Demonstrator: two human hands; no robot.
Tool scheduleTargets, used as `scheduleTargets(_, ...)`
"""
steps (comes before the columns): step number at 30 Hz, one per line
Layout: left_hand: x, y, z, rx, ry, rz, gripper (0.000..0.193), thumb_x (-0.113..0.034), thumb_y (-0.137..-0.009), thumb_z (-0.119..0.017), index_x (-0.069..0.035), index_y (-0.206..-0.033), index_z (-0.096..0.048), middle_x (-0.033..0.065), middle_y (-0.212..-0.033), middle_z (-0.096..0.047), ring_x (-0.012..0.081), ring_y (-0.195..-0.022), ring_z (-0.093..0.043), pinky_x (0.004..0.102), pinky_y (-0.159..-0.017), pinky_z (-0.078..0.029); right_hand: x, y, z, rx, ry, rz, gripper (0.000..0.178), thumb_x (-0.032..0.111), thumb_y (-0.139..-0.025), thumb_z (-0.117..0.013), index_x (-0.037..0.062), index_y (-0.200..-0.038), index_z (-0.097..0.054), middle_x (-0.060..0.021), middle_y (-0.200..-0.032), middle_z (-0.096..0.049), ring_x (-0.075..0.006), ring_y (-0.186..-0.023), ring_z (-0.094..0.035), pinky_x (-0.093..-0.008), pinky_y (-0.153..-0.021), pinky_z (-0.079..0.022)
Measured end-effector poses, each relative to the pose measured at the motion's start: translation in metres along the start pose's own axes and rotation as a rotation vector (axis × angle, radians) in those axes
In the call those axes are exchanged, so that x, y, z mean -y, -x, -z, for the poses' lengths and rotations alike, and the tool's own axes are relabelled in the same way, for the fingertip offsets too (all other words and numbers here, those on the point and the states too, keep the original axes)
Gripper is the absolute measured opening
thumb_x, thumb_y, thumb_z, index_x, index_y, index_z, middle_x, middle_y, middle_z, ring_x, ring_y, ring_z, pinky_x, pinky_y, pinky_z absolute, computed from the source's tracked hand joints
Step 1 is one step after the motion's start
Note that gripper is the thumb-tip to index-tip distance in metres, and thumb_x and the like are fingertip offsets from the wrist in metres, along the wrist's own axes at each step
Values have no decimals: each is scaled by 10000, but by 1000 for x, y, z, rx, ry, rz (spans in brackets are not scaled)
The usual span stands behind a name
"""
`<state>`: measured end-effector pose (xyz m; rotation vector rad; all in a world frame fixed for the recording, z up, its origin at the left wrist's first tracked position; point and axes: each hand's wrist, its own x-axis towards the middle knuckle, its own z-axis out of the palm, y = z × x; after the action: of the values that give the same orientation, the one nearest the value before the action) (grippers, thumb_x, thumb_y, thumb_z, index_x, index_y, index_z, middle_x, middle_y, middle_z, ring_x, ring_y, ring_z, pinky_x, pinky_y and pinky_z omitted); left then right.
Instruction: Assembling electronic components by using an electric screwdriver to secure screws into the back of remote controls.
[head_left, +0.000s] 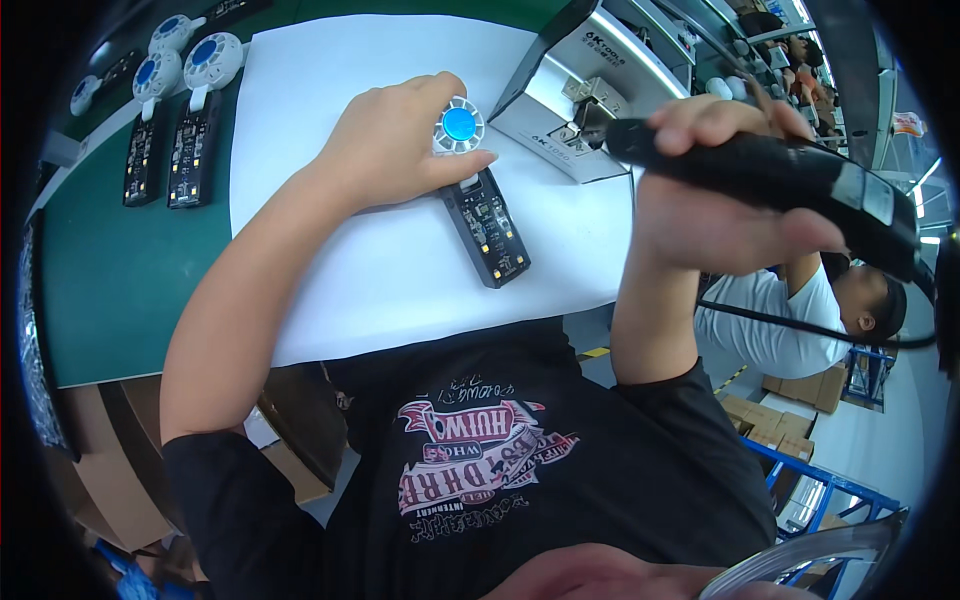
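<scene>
My left hand [395, 140] is closed round the neck of a handheld device lying on the white sheet [330, 260]. The device has a white round head [460, 124] with a blue disc, and its black body [487, 230] shows an exposed circuit board with small yellow parts. My right hand [715, 195] grips a black electric screwdriver [765, 165], held raised and almost level. The screwdriver's tip end points left toward the front opening of a silver screw feeder [560, 110]; whether it touches is hard to make out.
Several similar devices [195, 140] lie on the green mat [110, 290] at the left. A black cable [780, 320] runs from the screwdriver's rear at the right. Beyond it a person in a white shirt [770, 330] sits near cardboard boxes [770, 425]. Shelving stands behind the feeder.
</scene>
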<state>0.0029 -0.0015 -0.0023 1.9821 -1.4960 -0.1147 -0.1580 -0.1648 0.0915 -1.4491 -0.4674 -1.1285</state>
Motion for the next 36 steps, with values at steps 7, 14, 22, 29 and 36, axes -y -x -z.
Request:
scheduleTargets(7,10,2,2,-31,3,42,593,-524,-819,-752,-50,-1152,-628,173,-979,-713,346,-890,-706,414,-782,-554,-16,7,15,-149,376,-44,873,839,-906,-356,47,-1245,-501,-122,-788,-680,-231,-620,-665,-401,-635,-561)
scheduleTargets(14,18,0,-1,-107,-39,61,634,-564,-818,-743,-46,-1167,-636,179,-977,-719,342,-892,-712,409,-783,-562,7,39,-12,3,-236,-236,930,823,-924,-339,12,-1362,-457,-135,-902,-670,-227,-686,-651,-406,-672,-540)
scheduleTargets(22,17,0,-2,-116,-55,45,648,-578,-810,-745,-45,-1162,-640,181,-956,-721,341,-888,-714,408,-785,-565,22,66,-11,-91,-111,-333,1001,870,-874,-339,16,-1394,-403,-131,-840,-642,-209,-648,-617,-373,-642,-525)
scheduleTargets(29,19,-2,-3,-134,-43,39,642,-581,-807,-748,-47,-1146,-641,178,-936,-719,339,-872,-714,408,-777,-564,21,73,-9,-97,-130,-338,1001,879,-863,-344,26,-1383,-415,-125,-848,-633,-206,-654,-618,-366,-638,-512)
scheduleTargets(36,23,3,-1,-118,-3,17,630,-561,-808,-755,-49,-1154,-630,177,-997,-711,338,-918,-704,416,-790,-553,11,72,-1,-3,-273,-416,952,868,-867,-365,54,-1351,-449,-121,-864,-643,-201,-670,-631,-361,-638,-520)
